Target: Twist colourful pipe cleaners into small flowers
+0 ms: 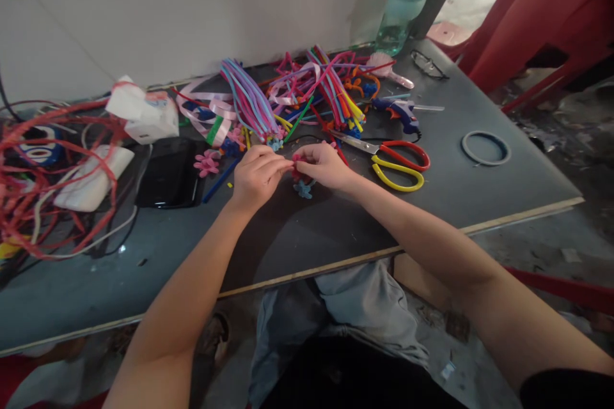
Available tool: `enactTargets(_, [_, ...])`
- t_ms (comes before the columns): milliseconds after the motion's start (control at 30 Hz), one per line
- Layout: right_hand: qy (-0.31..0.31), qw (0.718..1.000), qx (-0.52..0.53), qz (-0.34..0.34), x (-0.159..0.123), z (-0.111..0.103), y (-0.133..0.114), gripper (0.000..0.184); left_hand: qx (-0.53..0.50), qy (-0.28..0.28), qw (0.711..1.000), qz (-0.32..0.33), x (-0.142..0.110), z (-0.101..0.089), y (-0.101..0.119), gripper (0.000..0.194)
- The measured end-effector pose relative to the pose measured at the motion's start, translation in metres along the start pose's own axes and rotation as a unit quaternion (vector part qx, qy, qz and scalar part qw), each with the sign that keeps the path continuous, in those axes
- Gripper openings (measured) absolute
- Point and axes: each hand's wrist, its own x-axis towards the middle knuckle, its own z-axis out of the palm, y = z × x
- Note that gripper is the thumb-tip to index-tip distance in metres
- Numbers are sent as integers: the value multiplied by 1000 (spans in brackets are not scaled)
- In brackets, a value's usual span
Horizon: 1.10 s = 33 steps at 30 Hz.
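Close together above the dark tabletop, my two hands work on a small red-pink pipe cleaner piece (297,172). My left hand (260,176) is closed, its fingertips pinching the piece's left side. The fingers of my right hand (325,165) curl around it from the right and hide part of it. Just below them is a light blue pipe cleaner flower (303,190); whether it is joined to the red piece I cannot tell. A pink pipe cleaner flower (207,163) lies left of my left hand. Scissors (400,165) with red and yellow handles rest right of my right hand.
Behind my hands lie pipe cleaner bundles (249,99) and pink ribbon (223,112). A glue gun (398,114), hairbrush (391,70), glasses (428,65), green bottle (403,6) and grey ring (486,148) occupy the right. Leftward are a black phone (167,172), tissue pack (152,118) and tangled red cord (110,204).
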Motion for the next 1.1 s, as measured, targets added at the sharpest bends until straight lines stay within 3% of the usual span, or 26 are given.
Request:
enactTargets(133, [0, 1000, 19, -13, 1, 0, 0, 5, -11, 25, 1000, -11, 3, 1, 3, 16])
enactTargets(200, [31, 998, 2, -47, 1, 0, 1, 7, -16, 38, 998, -36, 4, 2, 3, 18])
enactTargets(333, [139, 976, -110, -129, -2, 0, 4, 14, -20, 28, 990, -137, 4, 2, 3, 27])
enactTargets(467, [169, 953, -190, -165, -5, 1, 4, 18, -37, 6, 976, -215, 4, 2, 7, 31])
enactTargets(567, [188, 941, -225, -171, -6, 1, 3, 19, -39, 5, 973, -229, 3, 4, 10, 31])
enactTargets(933, [188, 937, -249, -158, -7, 4, 2, 18, -80, -18, 963, -257, 0, 8, 14, 34])
enactTargets(1100, [162, 964, -162, -135, -4, 5, 4, 16, -174, -25, 925, -336, -2, 10, 12, 36])
